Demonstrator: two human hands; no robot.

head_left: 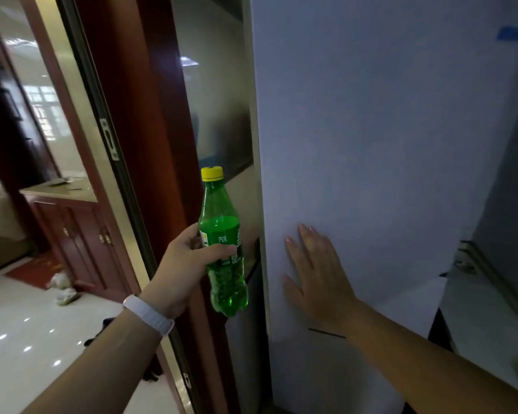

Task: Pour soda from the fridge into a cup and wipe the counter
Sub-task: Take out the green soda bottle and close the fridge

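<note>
**Forearms out front: soda in one hand, fridge door under the other**

Closest to the head camera are two bare forearms, the left one wearing a white wristband (148, 313). The left hand (183, 264) holds a green soda bottle (228, 289) upright, out to the left of the fridge. Its fingers (222, 250) are curled round the labelled middle, so the neck and yellow cap (212, 173) stand free above the grip. The cap is on, and keeping the bottle upright likely spares the fizzy drink a shake.

The right hand (314, 273) lies flat on the pale fridge door (371, 130), fingers straight and slightly spread, holding nothing. A flat palm fits pushing, so I judge the door is being shut now that the bottle is out. The door's left edge sits just beside the bottle.

Left of the fridge stand a dark wooden door frame (150, 130) and, beyond it, a glossy tiled floor (21, 324) and a low wooden cabinet (81, 234). No cup, cloth or tabletop is in sight, so pouring and wiping are not yet begun.
</note>
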